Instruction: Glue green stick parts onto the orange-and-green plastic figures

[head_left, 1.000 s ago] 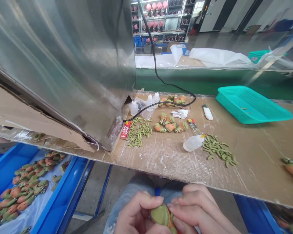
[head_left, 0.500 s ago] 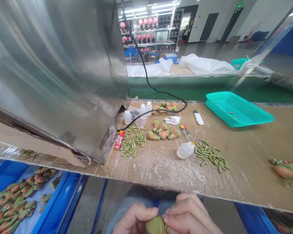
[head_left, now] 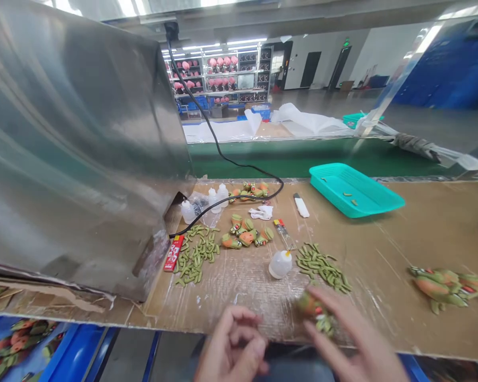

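My right hand [head_left: 354, 337], blurred by motion, has its thumb and fingers around a small green-and-orange toy figure [head_left: 316, 310] over the front of the bench. My left hand [head_left: 236, 345] is by the bench's front edge, fingers loosely curled and apart with nothing between them. Just beyond the hands stands a white squeeze bottle [head_left: 281, 264] with a yellow tip. To its right lies a heap of small green curved pieces [head_left: 322, 268]. Several more toy figures [head_left: 247, 233] sit grouped behind the bottle, and others [head_left: 442, 286] lie at the right.
A metal housing [head_left: 83, 159] fills the left side. Another heap of green pieces [head_left: 199, 252] lies beside a red packet [head_left: 173, 253]. A black cable [head_left: 239, 197] crosses the back, near a turquoise tray [head_left: 356, 209]. A blue bin [head_left: 74, 353] with figures is below left.
The toy figure was between both hands below the bench edge; now my right hand has carried it up and right over the bench. My left hand has let go. The view has shifted.
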Available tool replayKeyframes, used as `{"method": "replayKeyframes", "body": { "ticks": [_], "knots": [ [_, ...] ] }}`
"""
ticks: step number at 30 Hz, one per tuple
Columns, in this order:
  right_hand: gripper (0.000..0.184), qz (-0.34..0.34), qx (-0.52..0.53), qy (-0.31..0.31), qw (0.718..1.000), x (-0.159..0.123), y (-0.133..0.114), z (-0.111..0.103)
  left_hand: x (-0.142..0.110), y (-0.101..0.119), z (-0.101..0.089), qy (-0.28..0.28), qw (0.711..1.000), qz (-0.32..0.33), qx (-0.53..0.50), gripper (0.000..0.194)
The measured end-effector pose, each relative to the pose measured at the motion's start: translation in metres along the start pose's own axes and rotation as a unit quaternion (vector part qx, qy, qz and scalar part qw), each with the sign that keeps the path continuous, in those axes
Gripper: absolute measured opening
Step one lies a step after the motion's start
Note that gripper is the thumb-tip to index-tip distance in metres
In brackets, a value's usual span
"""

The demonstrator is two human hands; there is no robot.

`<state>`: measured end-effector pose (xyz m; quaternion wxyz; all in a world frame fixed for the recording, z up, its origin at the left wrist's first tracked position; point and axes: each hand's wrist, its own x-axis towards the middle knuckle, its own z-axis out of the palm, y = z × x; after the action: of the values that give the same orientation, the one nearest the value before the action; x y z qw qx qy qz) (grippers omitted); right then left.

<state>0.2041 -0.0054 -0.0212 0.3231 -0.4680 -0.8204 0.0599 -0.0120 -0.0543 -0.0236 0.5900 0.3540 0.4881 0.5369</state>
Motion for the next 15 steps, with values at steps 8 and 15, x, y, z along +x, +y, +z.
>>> {"method": "replayKeyframes", "body": {
  "ticks": [8, 15],
  "knots": [
    [0.041, 0.155, -0.147, 0.120, 0.969, 0.007, 0.060, -0.032, 0.071, 0.050, -0.031, 0.074, 0.865, 0.227, 0.442, 0.032],
    [0.041, 0.133, 0.074, 0.025, 0.988, 0.042, -0.005, 0.043, 0.111, 0.059, -0.025, 0.017, 0.864, 0.249, 0.438, 0.034]
  ]
}}
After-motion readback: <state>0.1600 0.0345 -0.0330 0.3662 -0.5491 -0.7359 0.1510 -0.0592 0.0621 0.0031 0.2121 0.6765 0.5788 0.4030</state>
